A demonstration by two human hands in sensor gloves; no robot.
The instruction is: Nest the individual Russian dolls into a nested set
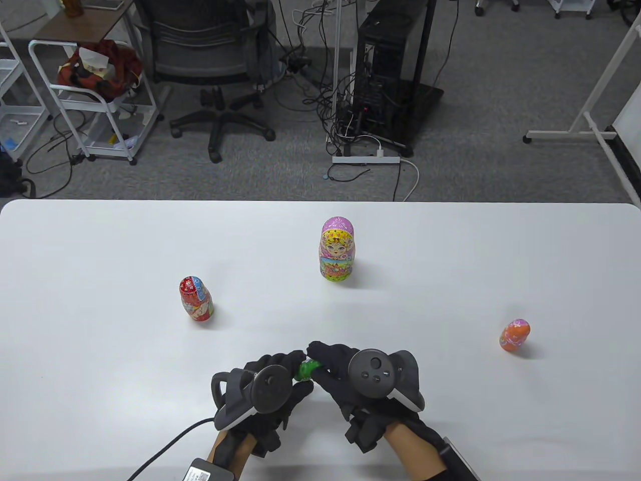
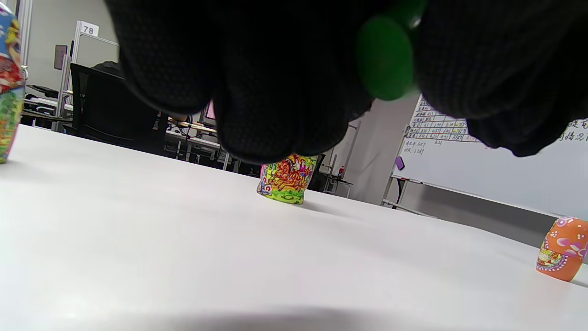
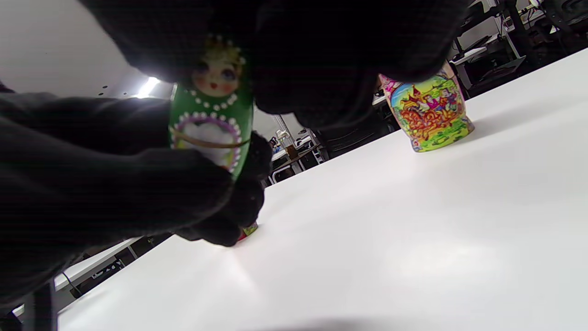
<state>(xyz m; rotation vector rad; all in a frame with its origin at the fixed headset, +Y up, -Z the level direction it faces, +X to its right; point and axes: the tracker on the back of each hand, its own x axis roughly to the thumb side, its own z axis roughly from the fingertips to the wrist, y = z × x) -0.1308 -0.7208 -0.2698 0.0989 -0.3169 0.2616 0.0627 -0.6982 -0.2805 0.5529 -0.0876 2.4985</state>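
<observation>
Both hands hold a small green doll (image 1: 307,370) above the near middle of the table. My left hand (image 1: 280,373) grips its lower half and my right hand (image 1: 330,358) grips its upper half; the right wrist view shows its face and white apron (image 3: 212,119), the left wrist view its green base (image 2: 385,57). A large pink and yellow doll (image 1: 337,249) stands at the centre back. A red doll (image 1: 196,299) stands to the left. A small orange doll (image 1: 515,334) stands tilted at the right.
The white table (image 1: 100,260) ends at its far edge, with an office chair (image 1: 210,55), a computer tower (image 1: 385,65) and floor cables beyond. A cable (image 1: 165,448) runs from my left wrist off the near edge.
</observation>
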